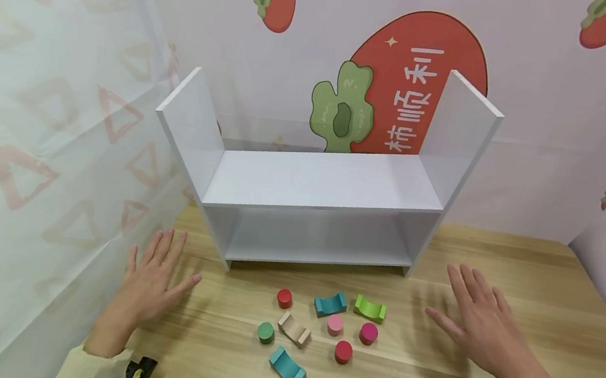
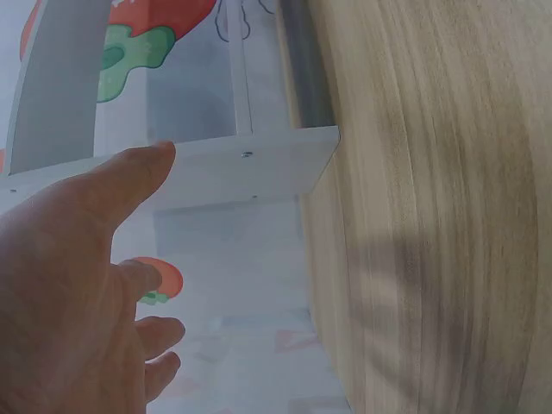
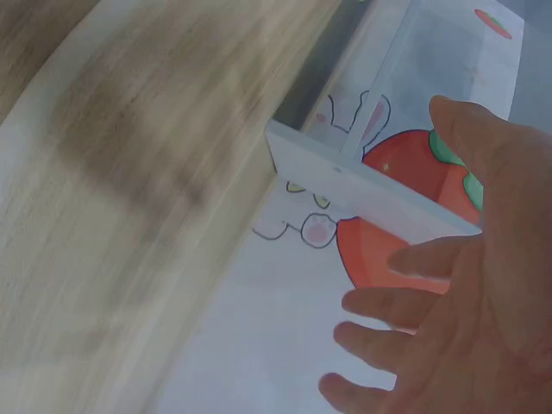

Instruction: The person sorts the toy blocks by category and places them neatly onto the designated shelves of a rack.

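Note:
My left hand [image 1: 147, 288] hovers at the left of the wooden table, fingers spread, holding nothing. On the other side my right hand [image 1: 483, 324] is spread the same way, also holding nothing. Between them lie small blocks: a red cylinder [image 1: 284, 298], a green cylinder [image 1: 266, 332], a pink cylinder [image 1: 335, 325], a magenta cylinder [image 1: 368, 333] and another red cylinder [image 1: 344, 352]. Among these are curved pieces: a blue one [image 1: 331, 304], a lime green one [image 1: 370, 309], a natural wood one [image 1: 294, 328] and a second blue one [image 1: 287, 368].
A white two-tier shelf [image 1: 326, 182] with tall side panels stands behind the blocks, between the hands. Patterned cloth [image 1: 52, 144] hangs along the left side, and a printed backdrop [image 1: 553, 129] covers the back. The wooden table [image 1: 496, 252] extends past the right hand.

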`<action>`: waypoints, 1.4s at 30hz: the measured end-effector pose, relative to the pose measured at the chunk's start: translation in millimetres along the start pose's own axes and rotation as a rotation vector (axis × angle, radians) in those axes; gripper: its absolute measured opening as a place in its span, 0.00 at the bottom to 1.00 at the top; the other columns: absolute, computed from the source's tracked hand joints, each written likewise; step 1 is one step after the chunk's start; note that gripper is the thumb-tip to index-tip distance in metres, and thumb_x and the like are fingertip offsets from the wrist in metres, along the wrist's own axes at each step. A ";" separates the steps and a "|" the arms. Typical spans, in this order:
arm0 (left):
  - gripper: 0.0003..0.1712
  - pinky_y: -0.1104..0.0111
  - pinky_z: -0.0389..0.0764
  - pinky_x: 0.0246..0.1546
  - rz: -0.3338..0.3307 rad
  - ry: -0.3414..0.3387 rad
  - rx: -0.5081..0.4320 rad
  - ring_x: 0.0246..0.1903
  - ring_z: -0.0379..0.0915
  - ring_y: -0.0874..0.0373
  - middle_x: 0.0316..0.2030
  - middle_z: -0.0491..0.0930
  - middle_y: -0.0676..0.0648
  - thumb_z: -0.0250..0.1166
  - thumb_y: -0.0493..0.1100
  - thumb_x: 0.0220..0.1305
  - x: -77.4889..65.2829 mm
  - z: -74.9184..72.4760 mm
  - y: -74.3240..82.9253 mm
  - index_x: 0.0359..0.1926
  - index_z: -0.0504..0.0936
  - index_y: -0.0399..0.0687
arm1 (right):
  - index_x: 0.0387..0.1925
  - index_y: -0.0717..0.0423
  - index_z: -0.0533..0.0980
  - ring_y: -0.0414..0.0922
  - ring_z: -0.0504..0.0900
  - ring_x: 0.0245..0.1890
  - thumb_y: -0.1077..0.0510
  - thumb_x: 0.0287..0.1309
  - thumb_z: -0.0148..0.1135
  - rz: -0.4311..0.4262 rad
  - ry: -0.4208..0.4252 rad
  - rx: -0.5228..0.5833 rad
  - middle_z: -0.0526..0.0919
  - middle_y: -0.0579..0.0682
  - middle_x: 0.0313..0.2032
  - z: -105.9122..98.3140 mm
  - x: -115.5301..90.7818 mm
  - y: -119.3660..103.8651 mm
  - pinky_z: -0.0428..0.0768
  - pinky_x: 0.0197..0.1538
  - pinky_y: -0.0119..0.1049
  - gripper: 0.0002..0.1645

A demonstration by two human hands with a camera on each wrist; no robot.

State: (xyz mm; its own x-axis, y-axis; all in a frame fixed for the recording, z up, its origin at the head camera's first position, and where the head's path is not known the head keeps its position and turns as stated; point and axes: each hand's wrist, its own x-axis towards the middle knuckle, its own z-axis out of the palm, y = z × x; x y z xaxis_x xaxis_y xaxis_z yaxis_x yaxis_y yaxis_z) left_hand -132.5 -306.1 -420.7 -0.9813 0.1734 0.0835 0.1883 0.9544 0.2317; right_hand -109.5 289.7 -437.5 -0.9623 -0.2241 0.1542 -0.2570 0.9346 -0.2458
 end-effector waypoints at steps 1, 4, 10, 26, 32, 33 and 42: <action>0.56 0.23 0.32 0.74 0.001 0.003 0.001 0.85 0.28 0.33 0.85 0.35 0.34 0.54 0.68 0.76 -0.3 -0.7 -1.1 0.86 0.36 0.48 | 0.84 0.60 0.47 0.72 0.55 0.80 0.33 0.71 0.61 -0.018 0.006 0.006 0.58 0.73 0.78 -0.5 1.6 -1.7 0.53 0.76 0.76 0.59; 0.56 0.23 0.35 0.74 0.016 0.028 -0.009 0.84 0.31 0.32 0.85 0.37 0.32 0.55 0.66 0.77 0.3 -5.2 -3.8 0.86 0.36 0.45 | 0.82 0.61 0.54 0.73 0.66 0.74 0.36 0.70 0.65 -0.062 -0.002 0.045 0.66 0.72 0.75 -1.4 6.2 -10.1 0.66 0.70 0.74 0.55; 0.55 0.26 0.44 0.75 0.100 0.152 -0.004 0.82 0.42 0.27 0.82 0.45 0.25 0.57 0.61 0.78 10.7 -30.8 -5.9 0.84 0.40 0.33 | 0.75 0.64 0.67 0.69 0.81 0.63 0.47 0.67 0.72 -0.152 -0.035 0.166 0.81 0.68 0.64 2.1 15.4 -24.3 0.80 0.60 0.68 0.44; 0.54 0.42 0.48 0.83 0.304 0.477 0.043 0.81 0.45 0.28 0.82 0.47 0.27 0.59 0.61 0.77 46.0 -157.0 34.0 0.84 0.43 0.32 | 0.57 0.64 0.82 0.51 0.89 0.48 0.54 0.58 0.79 -0.212 -0.112 0.256 0.90 0.55 0.51 38.7 28.7 -24.6 0.89 0.51 0.49 0.29; 0.54 0.48 0.46 0.85 0.420 0.570 0.106 0.83 0.44 0.32 0.83 0.48 0.29 0.63 0.54 0.74 55.3 -184.2 57.7 0.83 0.44 0.32 | 0.57 0.64 0.82 0.50 0.89 0.48 0.54 0.56 0.80 -0.224 -0.110 0.248 0.90 0.53 0.50 49.0 31.2 -21.5 0.89 0.51 0.47 0.30; 0.54 0.49 0.46 0.85 0.437 0.580 0.121 0.83 0.44 0.32 0.83 0.48 0.29 0.64 0.53 0.73 56.5 -187.1 61.6 0.83 0.44 0.31 | 0.57 0.64 0.82 0.50 0.89 0.49 0.54 0.56 0.80 -0.228 -0.110 0.249 0.90 0.54 0.50 49.8 31.9 -21.4 0.89 0.51 0.47 0.30; 0.54 0.45 0.51 0.84 0.509 0.629 0.299 0.83 0.45 0.35 0.83 0.50 0.30 0.67 0.49 0.68 62.7 -195.3 87.4 0.82 0.48 0.28 | 0.56 0.60 0.83 0.47 0.89 0.50 0.53 0.56 0.80 -0.255 -0.146 0.281 0.90 0.49 0.51 50.3 41.4 -31.3 0.88 0.53 0.44 0.28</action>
State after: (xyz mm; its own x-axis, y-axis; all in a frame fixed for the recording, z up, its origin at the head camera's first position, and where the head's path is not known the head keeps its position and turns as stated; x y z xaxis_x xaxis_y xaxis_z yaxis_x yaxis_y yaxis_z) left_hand -169.9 -259.3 -205.9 -0.5594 0.5149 0.6496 0.4944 0.8362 -0.2371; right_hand -145.7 237.2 -471.5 -0.8618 -0.4948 0.1111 -0.4838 0.7366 -0.4726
